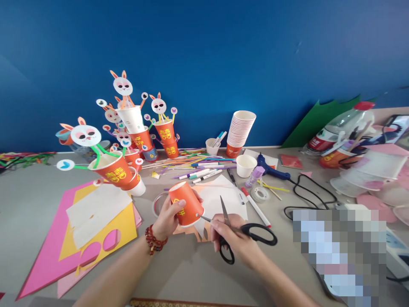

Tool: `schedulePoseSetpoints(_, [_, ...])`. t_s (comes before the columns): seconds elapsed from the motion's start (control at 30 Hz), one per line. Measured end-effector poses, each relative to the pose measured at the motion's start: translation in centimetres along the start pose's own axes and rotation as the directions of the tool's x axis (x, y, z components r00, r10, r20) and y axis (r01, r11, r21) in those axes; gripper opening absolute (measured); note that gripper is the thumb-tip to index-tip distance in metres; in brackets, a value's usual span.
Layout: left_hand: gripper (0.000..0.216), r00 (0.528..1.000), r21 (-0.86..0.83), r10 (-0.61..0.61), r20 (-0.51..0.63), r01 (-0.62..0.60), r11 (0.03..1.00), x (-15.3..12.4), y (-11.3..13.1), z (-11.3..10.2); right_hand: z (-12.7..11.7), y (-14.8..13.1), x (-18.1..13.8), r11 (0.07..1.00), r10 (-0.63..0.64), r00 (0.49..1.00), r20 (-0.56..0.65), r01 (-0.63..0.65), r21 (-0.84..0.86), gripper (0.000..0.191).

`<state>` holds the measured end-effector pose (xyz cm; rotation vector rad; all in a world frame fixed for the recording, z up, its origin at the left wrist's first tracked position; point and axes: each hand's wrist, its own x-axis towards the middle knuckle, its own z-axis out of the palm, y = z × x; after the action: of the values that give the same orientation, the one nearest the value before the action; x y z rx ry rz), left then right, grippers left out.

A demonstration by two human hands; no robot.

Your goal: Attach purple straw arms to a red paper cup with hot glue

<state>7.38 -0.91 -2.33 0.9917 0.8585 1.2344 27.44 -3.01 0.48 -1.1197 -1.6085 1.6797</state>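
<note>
Held an orange cup (189, 207) aslant in the left hand (173, 214), with the thumb laid over its side, apparently to brace the thin wall. Gripped a pair of scissors (245, 229) in the right hand (232, 233), around the pivot rather than through the finger loops, likely for finer control of the point. Aimed one blade at the cup's side near its lower, wider end, with the other blade spread upward. Proved impossible to tell pierced paper from merely touched. Poised the cup over the near middle of the table (204, 273), by a white sheet (222, 197), possibly for room on both sides. Laid flat at left a yellow sheet (129, 230), partly covering a larger pink sheet (43, 260), perhaps to keep paper stock together. Set to the right of the white sheet a red marker (257, 209) and a roll of tape (254, 194), seemingly within easy reach. Scattered farther off loose markers (207, 176) and coloured stems (191, 161). Rested a blue glue gun (271, 169) beyond the tape, near a white cup (246, 167). Nested a stack of cups (240, 131), mouth up, at the far side, probably to save space. Grouped rabbit figures (86, 135) at far left before a blue wall (204, 64), presumably out of the way.
</note>
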Motion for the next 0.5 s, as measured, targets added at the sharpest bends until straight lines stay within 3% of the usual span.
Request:
schedulePoseSetpoints(0.17, [0.04,0.991,0.05,0.129,0.016,-0.13,0.99,-0.2,-0.2,0.1,0.4,0.5,0.4,0.996,0.051,0.999,0.015,-0.052,0.066,0.037])
schedulePoseSetpoints(0.3, [0.056,0.978,0.074,0.207,0.021,-0.208,0.975,-0.4,-0.7,-0.1,0.8,0.5,0.6,0.991,0.035,0.999,0.012,-0.036,0.126,0.038])
schedulePoseSetpoints(0.5, [0.062,0.989,0.063,0.143,0.042,-0.146,0.987,-0.6,-1.1,0.0,0.7,0.8,0.3,0.993,-0.061,0.998,0.005,0.061,-0.101,0.038])
